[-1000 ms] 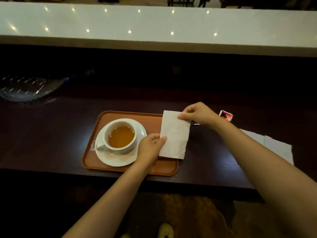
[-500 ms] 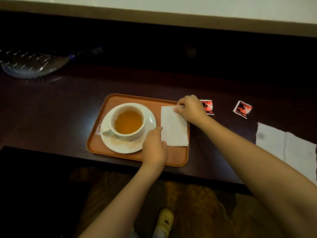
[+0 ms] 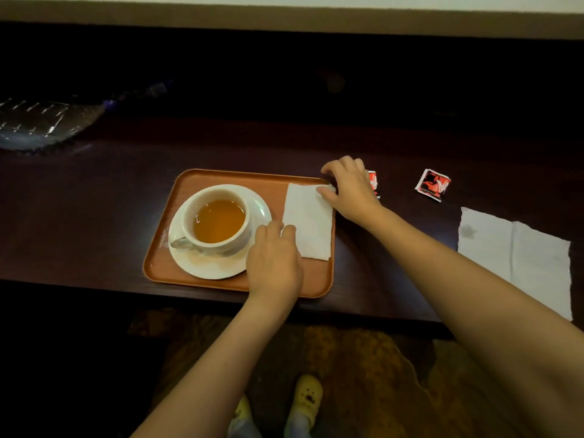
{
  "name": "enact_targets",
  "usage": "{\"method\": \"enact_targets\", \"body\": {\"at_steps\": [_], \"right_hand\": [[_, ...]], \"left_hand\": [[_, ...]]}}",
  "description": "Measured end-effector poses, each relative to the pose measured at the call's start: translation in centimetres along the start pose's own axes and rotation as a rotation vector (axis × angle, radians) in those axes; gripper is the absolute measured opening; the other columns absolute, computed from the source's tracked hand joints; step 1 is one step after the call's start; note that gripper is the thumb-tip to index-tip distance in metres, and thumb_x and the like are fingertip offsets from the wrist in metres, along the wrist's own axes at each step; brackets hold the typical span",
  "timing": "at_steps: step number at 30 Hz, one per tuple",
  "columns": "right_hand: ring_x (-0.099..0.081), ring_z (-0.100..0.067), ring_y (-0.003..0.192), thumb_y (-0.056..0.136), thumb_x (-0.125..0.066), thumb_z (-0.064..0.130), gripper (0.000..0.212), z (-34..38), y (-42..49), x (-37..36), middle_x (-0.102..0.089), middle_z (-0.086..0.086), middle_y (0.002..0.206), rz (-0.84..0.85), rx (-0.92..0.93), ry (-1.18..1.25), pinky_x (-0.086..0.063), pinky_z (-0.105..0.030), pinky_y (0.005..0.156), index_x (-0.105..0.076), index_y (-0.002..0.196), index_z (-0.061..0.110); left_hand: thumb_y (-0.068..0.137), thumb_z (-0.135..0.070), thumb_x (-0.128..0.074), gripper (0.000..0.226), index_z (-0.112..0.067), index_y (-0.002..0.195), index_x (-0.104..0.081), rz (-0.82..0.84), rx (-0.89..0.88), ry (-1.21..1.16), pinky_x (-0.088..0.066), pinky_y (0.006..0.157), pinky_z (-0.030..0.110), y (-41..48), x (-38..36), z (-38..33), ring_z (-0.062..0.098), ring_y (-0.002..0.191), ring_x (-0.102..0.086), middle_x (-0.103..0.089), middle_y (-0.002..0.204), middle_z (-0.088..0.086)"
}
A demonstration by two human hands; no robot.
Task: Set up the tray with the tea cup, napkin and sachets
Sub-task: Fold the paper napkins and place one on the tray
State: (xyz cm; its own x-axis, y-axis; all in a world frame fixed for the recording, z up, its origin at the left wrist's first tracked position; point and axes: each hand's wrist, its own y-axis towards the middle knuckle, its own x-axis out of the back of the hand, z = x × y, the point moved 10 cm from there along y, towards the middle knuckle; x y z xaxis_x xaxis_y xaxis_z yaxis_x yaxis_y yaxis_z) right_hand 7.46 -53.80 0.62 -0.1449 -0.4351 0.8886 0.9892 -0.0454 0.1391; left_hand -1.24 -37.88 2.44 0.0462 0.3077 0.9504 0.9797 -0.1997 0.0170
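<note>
- The left hand (image 3: 274,263) is resting palm-down on the near half of the tray (image 3: 221,177), its fingertips (image 3: 289,230) pressing the left edge of the napkin (image 3: 311,222); nothing is being clasped in it.
- The right hand (image 3: 349,191) is lying over the tray's far right corner, its thumb touching the napkin's far right corner; the fingers are curled, and whether they are pinching the paper cannot be told.
- The napkin is lying flat between the two hands, on the right part of the tray.
- The tea cup (image 3: 218,221), filled with amber tea, is sitting on its saucer (image 3: 218,267) just left of the left hand's fingertips.
- One sachet (image 3: 373,181) is showing partly from behind the right hand, on the dark counter (image 3: 94,200); a second sachet (image 3: 432,184) is lying farther right of that hand, apart from it.
- A second napkin (image 3: 518,254) is lying unfolded on the counter beyond the right forearm.
</note>
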Motion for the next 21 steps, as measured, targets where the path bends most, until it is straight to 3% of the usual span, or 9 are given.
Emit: {"method": "enact_targets", "body": {"at_steps": [11,21], "right_hand": [[-0.040,-0.034,0.117,0.082,-0.063,0.034,0.053,-8.4,-7.3,8.8,-0.046,-0.016,0.125,0.229,-0.153,-0.055,-0.035,-0.044,0.100,-0.044,0.127,0.013],[-0.046,-0.029,0.115,0.084,-0.061,0.034,0.049,-19.5,-19.2,16.5,-0.048,-0.013,0.125,0.150,-0.553,-0.060,-0.043,-0.041,0.095,-0.046,0.124,0.010]], "left_hand": [[0.086,-0.018,-0.051,0.037,-0.010,0.122,-0.052,0.163,-0.360,-0.139,-0.040,0.094,0.040,2.2,-0.5,-13.1,0.030,0.115,-0.046,-0.057,0.121,0.013],[0.083,-0.013,-0.054,0.036,-0.009,0.120,-0.055,0.326,-0.624,-0.151,-0.043,0.091,0.040,-0.1,-5.0,-26.6,0.031,0.115,-0.049,-0.059,0.119,0.014]]}}
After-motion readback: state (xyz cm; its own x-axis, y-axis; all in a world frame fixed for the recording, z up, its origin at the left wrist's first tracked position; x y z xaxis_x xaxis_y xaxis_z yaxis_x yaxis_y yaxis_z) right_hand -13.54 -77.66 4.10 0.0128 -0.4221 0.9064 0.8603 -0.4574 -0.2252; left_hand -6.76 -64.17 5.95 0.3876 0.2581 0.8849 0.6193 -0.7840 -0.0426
